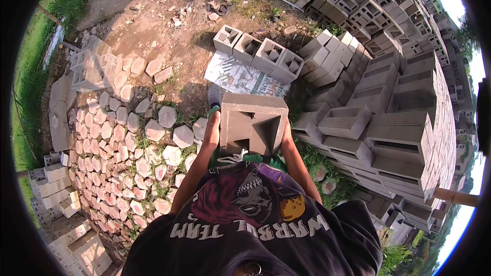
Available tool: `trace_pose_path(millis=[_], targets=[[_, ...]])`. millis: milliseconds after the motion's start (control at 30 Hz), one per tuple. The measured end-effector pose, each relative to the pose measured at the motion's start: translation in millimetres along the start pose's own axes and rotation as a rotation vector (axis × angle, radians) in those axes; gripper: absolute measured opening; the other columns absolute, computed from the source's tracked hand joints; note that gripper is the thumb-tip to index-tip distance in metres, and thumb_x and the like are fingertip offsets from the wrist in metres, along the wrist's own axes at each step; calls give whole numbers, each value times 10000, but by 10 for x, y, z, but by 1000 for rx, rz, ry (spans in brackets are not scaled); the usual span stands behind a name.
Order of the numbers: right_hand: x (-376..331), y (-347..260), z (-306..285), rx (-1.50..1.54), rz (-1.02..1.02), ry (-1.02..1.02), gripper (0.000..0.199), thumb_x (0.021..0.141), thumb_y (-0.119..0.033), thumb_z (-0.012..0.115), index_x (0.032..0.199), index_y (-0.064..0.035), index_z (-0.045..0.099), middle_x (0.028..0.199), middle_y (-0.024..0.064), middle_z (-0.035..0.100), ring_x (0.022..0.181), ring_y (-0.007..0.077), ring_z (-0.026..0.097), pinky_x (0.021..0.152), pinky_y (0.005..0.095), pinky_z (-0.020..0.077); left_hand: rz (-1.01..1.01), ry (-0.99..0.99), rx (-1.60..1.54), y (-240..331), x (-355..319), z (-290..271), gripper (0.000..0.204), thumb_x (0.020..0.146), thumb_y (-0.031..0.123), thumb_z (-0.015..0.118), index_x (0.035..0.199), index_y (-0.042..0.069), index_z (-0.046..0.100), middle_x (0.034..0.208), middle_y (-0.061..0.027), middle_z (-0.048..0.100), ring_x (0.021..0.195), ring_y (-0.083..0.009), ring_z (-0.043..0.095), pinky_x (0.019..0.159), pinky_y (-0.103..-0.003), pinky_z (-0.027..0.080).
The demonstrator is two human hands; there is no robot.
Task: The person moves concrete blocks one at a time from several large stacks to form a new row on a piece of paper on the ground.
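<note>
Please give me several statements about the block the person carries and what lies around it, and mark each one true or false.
1. Both hands grip one grey hollow concrete block, the left hand on its left side and the right hand on its right side. True.
2. The block rests on the ground. False: it is held up in front of the person's body.
3. A row of four hollow blocks lies on the dirt ahead. True.
4. The hexagonal paving stones lie to the person's right. False: they are on the left; big stacks of blocks are on the right.
5. A printed sheet lies on the ground beside the row of four hollow blocks. True.
</note>
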State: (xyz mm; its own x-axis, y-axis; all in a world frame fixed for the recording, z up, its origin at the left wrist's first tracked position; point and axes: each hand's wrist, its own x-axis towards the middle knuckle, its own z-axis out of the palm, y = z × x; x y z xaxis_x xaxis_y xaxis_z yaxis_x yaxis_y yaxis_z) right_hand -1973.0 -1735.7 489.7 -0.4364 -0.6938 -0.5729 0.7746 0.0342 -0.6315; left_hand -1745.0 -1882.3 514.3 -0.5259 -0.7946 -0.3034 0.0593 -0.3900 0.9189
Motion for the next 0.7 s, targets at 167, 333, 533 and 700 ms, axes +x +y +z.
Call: trace_pose_path(millis=[167,333,533,700], targets=[[969,-283,649,198,-130,-24,544,979,-462,362,1318,-57,489,1240,103,583,1071,226,590,923,369,491,98,-271,-25,552,1382,-54,749,851,490,645,1383,48,358,1249,-157,520,1153,-221,492,991,-358,373],[1873,-308,1152,258,-182,73,525,977,-451,366,1304,-63,503,1232,111,589,1062,248,596,921,375,493,-116,-401,139,978,2723,-211,848,737,258,779,1404,41,302,1295,-172,488,1190,-259,479,1003,-386,377],[2385,-672,1940,288,-30,307,610,946,-542,371,1308,-70,504,1236,106,586,1071,255,587,931,367,474,-199,-485,234,1361,3719,-388,859,682,147,781,1385,16,304,1291,-168,478,1208,-277,458,1012,-398,387],[3112,-1053,2230,196,0,317,638,947,-565,351,1313,-64,498,1236,115,579,1084,254,575,945,359,461,-470,-413,358,1381,4576,-406,793,692,160,725,1364,-6,338,1278,-175,490,1222,-273,443,1033,-399,358]])
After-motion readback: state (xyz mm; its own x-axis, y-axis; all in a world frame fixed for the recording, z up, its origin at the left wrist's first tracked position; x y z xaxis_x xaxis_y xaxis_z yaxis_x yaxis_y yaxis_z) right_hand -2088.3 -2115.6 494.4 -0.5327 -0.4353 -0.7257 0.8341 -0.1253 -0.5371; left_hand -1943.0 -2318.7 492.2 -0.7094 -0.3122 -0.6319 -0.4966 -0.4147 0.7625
